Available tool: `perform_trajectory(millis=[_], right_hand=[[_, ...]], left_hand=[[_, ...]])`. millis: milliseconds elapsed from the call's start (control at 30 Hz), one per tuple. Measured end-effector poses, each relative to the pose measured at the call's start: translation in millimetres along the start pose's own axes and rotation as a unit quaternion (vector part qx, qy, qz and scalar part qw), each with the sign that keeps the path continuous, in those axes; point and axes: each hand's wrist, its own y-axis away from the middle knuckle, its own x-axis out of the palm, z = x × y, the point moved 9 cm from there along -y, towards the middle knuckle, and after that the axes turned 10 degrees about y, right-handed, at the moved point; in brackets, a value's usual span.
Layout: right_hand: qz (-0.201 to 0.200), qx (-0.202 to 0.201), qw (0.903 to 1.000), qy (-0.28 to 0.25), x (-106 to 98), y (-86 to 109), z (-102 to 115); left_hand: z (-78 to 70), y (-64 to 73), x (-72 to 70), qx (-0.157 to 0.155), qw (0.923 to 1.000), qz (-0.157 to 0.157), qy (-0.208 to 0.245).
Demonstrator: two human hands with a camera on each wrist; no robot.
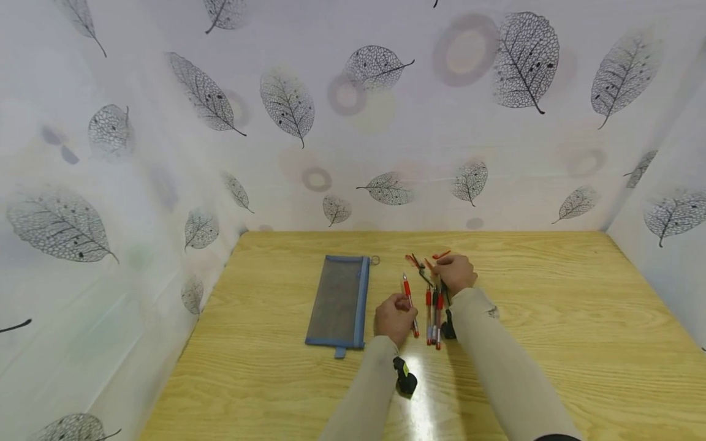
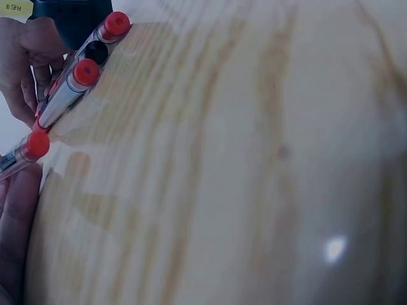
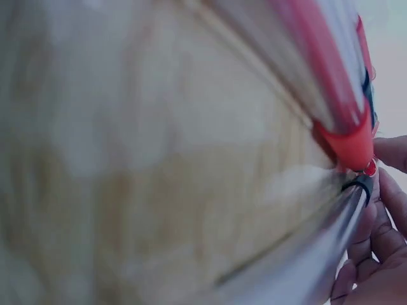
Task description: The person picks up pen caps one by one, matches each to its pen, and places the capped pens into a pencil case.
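In the head view my left hand holds a clear-barrelled pen with a red grip, its bare tip pointing away from me. The same pen's red end shows over the left fingers in the left wrist view. Beyond it, my right hand reaches over the far ends of several red and black pens lying side by side. Its curled fingers pinch a small red pen cap, mostly hidden between them. Loose red and black caps lie left of that hand.
A blue-edged mesh zip pouch with a ring at its far corner lies flat to the left on the wood-grain table. Another red cap lies beyond the right hand. Leaf-patterned cloth hangs behind and at both sides.
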Motion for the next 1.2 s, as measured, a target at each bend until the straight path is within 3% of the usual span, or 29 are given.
perform_trajectory(millis=[400,667,900,1200], right_hand=[[0.0,-0.011,0.9947,-0.102,-1,-1.2,-10],[0.025,-0.047,0.9875,-0.148,-2,2.7,-8],[0.044,-0.066,0.979,-0.188,-5,7.6,-8],[0.033,-0.105,0.9782,-0.176,-14,17.7,-4]], left_hand=[[-0.7,0.5,1.4,-0.007,1.0,0.005,0.0],[-1.4,3.8,1.2,-0.006,0.9987,0.015,0.048],[3.4,6.4,-2.1,-0.027,0.9939,0.042,0.099],[-1.4,19.0,-9.0,-0.028,0.9894,0.099,0.103]])
